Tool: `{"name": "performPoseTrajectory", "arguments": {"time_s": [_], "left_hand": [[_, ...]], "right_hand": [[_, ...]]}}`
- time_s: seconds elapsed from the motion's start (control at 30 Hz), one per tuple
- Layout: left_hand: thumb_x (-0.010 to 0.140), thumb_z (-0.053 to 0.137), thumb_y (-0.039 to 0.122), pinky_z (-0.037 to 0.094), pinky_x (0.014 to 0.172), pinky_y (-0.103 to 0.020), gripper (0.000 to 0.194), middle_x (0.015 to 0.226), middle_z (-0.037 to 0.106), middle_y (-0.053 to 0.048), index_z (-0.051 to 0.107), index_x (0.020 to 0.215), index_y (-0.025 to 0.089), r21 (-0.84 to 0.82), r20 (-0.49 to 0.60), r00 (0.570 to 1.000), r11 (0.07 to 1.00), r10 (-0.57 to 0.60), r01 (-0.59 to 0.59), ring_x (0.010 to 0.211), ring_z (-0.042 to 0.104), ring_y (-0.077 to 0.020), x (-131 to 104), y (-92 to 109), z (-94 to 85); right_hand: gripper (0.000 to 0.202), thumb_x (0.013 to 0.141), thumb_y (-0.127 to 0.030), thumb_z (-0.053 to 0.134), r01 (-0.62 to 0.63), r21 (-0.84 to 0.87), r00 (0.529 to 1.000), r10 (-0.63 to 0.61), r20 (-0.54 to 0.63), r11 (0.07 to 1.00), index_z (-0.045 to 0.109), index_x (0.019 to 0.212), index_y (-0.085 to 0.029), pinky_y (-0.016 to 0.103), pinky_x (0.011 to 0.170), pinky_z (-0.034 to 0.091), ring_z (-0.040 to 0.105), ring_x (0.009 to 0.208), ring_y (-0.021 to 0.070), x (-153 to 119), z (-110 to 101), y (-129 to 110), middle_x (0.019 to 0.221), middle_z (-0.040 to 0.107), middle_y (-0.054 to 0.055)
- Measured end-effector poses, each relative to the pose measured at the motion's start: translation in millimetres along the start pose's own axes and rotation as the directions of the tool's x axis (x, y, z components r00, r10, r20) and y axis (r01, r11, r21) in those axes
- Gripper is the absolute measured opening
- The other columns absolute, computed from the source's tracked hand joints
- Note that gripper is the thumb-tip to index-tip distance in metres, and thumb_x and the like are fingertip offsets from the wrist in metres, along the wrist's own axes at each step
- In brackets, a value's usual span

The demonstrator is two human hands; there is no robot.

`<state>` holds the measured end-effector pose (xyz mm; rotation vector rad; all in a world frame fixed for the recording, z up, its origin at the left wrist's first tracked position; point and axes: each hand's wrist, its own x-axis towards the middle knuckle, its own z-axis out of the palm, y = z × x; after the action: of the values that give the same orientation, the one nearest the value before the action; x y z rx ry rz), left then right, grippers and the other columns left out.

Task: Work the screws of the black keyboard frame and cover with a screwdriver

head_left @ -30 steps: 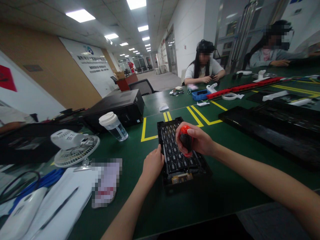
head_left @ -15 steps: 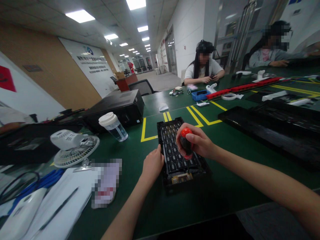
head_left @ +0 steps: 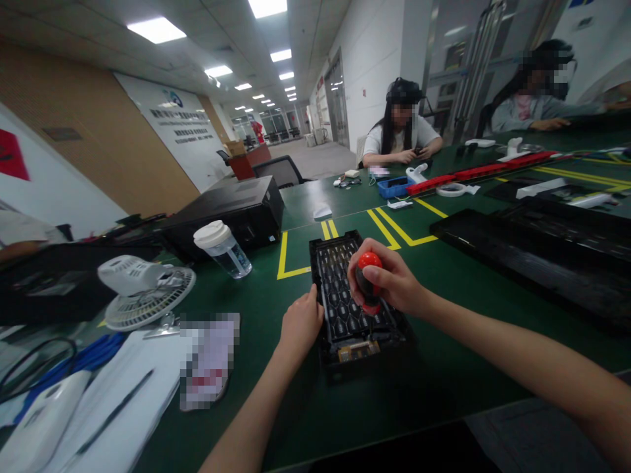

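Observation:
A black rectangular case (head_left: 340,289) lies lengthwise on the table in front of me, filled with rows of rounded dark cells. At its near end a small brown-gold circuit board (head_left: 359,351) shows. My left hand (head_left: 302,320) is closed against the case's left edge, with some fingertips hidden by the hand. My right hand (head_left: 387,279) is wrapped around the red and black handle of a screwdriver (head_left: 367,282), held upright over the right side of the case. Its thin shaft points down near the circuit board; the tip is too dark to make out.
On the left are a lidded cup (head_left: 224,249), a white fan (head_left: 150,289), papers (head_left: 123,394) with a pen, and a phone-like item (head_left: 210,361). A black computer case (head_left: 227,213) stands behind the cup. Long black trays (head_left: 532,263) lie right. Two people sit across the table.
My right hand has shifted very slightly around the screwdriver handle, which stays over the same spot. The left hand and the black case have not moved.

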<state>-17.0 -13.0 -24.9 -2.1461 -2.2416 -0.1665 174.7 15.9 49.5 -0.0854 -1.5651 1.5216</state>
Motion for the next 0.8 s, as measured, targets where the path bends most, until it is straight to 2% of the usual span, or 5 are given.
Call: {"name": "performPoseTrajectory", "arguments": {"time_s": [0.27,0.53,0.8], "left_hand": [[0.088,0.038,0.020,0.047,0.081,-0.027,0.045,0.111,0.065,-0.011,0.040,0.133,0.015,0.011,-0.009,1.000,1.000,0.016,-0.015,0.093,0.064,-0.0187,-0.4,-0.7,1.1],[0.089,0.039,0.020,0.048,0.080,-0.027,0.045,0.112,0.065,-0.010,0.039,0.134,0.017,0.000,-0.005,1.000,1.000,-0.001,0.001,0.094,0.064,-0.0188,0.1,0.5,0.9],[0.088,0.038,0.020,0.048,0.079,-0.028,0.045,0.110,0.065,-0.011,0.040,0.133,0.015,0.001,-0.008,1.000,1.000,0.010,-0.010,0.092,0.064,-0.0192,-0.9,1.7,-1.7]], "right_hand": [[0.019,0.084,-0.031,0.056,0.042,-0.076,0.996,-0.048,-0.077,0.996,0.043,0.080,-0.018,0.020,0.044,0.043,0.054,0.049,0.0082,-1.2,2.9,1.8,0.062,0.054,-0.004],[0.020,0.084,-0.028,0.058,0.044,-0.256,0.975,-0.097,-0.198,0.966,0.041,0.078,-0.019,0.019,0.046,0.042,0.052,0.047,0.0067,-0.6,8.0,0.6,0.060,0.054,-0.006],[0.021,0.082,-0.027,0.060,-0.050,-0.426,0.926,-0.119,-0.359,0.903,0.041,0.077,-0.020,0.017,0.043,0.037,0.048,0.046,0.0059,-2.7,17.8,-0.1,0.056,0.047,-0.007]]}}
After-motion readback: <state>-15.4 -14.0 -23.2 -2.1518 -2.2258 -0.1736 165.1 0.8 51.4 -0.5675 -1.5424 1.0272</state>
